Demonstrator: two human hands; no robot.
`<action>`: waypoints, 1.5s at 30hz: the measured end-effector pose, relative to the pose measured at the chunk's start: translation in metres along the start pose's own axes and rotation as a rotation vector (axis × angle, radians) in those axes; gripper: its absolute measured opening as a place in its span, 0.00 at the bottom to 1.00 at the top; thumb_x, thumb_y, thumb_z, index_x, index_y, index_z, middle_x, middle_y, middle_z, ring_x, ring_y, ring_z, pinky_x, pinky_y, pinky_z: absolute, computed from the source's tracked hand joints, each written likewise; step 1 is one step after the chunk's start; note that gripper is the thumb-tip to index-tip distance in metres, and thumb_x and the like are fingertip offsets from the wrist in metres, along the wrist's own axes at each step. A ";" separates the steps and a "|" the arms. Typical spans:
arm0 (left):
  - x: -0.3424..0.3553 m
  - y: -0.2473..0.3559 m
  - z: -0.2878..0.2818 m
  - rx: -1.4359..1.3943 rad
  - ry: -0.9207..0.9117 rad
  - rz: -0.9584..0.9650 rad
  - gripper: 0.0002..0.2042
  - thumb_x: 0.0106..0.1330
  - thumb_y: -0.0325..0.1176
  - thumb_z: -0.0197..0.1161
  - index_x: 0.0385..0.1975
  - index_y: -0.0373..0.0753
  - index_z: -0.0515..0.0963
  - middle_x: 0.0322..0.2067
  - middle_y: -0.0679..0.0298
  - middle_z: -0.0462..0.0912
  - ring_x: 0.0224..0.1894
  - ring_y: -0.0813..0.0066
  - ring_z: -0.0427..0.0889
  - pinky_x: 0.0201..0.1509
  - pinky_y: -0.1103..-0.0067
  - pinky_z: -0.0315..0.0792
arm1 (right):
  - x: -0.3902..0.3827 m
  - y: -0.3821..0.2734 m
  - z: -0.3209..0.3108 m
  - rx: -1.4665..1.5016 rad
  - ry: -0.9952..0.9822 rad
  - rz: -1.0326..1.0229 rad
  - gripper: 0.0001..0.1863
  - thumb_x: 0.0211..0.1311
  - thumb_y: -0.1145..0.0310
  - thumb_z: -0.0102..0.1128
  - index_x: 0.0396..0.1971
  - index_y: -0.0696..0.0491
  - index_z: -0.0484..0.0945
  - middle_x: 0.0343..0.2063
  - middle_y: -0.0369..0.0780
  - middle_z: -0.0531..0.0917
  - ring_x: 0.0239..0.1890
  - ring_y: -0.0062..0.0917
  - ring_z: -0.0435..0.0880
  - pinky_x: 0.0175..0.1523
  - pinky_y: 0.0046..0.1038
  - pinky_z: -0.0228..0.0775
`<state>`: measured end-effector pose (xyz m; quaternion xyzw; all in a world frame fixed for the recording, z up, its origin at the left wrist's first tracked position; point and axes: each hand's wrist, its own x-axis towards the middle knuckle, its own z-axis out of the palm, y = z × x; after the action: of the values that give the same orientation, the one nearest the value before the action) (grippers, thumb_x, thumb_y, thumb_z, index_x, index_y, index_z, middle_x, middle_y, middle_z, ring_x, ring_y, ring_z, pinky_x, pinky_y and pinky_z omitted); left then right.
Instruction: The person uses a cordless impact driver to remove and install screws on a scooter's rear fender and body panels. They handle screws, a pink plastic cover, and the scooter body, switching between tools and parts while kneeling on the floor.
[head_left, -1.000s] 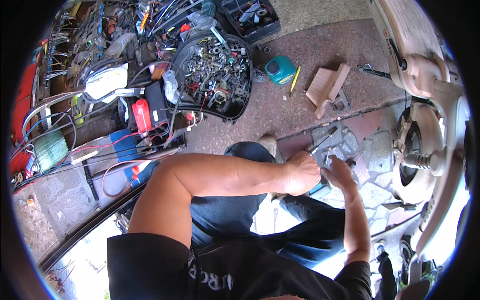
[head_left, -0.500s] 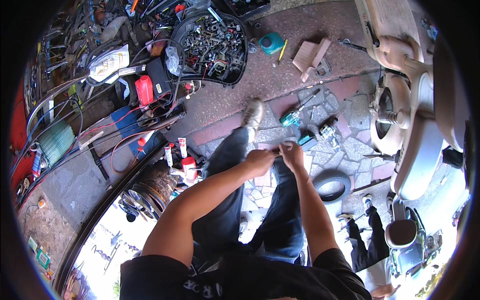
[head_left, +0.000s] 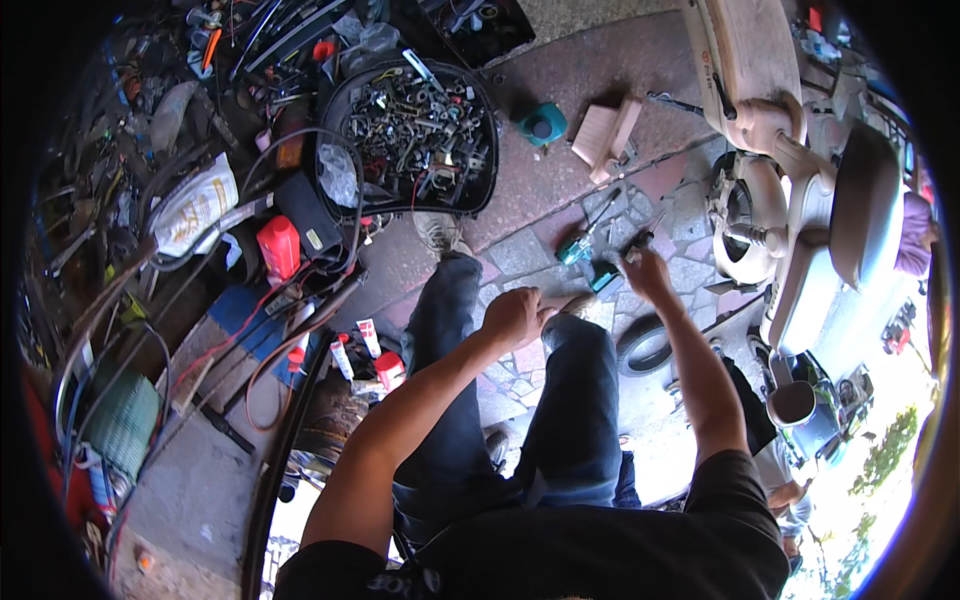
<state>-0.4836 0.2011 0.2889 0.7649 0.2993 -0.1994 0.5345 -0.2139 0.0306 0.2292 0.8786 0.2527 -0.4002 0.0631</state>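
My left hand [head_left: 515, 318] is closed in front of my bent knees; what it holds, if anything, is hidden. My right hand [head_left: 646, 272] reaches out over the paving at a dark power tool [head_left: 638, 240]; its fingers are partly hidden, so I cannot tell whether they grip it. Left of that lies a teal drill [head_left: 575, 247] with a long bit, on the broken-tile paving [head_left: 686, 205].
Tubs of metal parts [head_left: 410, 135], cables and red bottles [head_left: 278, 250] crowd the left. Ahead are a teal container [head_left: 542, 123] and beige panel [head_left: 605, 135]. A scooter [head_left: 760, 115] stands right, beside a loose tyre [head_left: 650, 345]. Other people [head_left: 912, 235] are at the right edge.
My hands, together half a second ago, are now apart: the right has moved forward and right to the tools, the left slightly left. My left foot has moved forward to the tub's edge.
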 end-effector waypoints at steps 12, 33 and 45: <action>0.151 -0.114 -0.185 -0.111 0.447 -0.157 0.16 0.69 0.43 0.64 0.28 0.35 0.77 0.25 0.55 0.86 0.28 0.60 0.87 0.32 0.69 0.76 | 0.264 -0.340 -0.105 -0.633 0.243 -0.711 0.12 0.56 0.66 0.62 0.41 0.48 0.84 0.44 0.40 0.85 0.54 0.36 0.82 0.53 0.36 0.78; 0.458 -0.200 -0.356 0.092 0.530 -0.088 0.24 0.68 0.49 0.62 0.55 0.35 0.77 0.28 0.57 0.85 0.22 0.67 0.85 0.25 0.75 0.80 | 0.391 -0.354 -0.038 -0.891 0.168 -1.017 0.10 0.48 0.69 0.69 0.32 0.55 0.88 0.49 0.43 0.83 0.61 0.38 0.75 0.57 0.36 0.75; 0.463 -0.126 -0.384 0.351 0.616 0.169 0.17 0.70 0.44 0.62 0.50 0.39 0.83 0.20 0.63 0.82 0.18 0.76 0.82 0.21 0.79 0.74 | 0.338 -0.325 -0.032 -0.429 0.290 -0.941 0.20 0.52 0.71 0.59 0.44 0.66 0.82 0.48 0.56 0.82 0.53 0.48 0.81 0.53 0.51 0.73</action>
<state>-0.2311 0.7059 0.0455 0.8911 0.3433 0.0367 0.2945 -0.1664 0.4546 0.0314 0.6842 0.7013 -0.1993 0.0197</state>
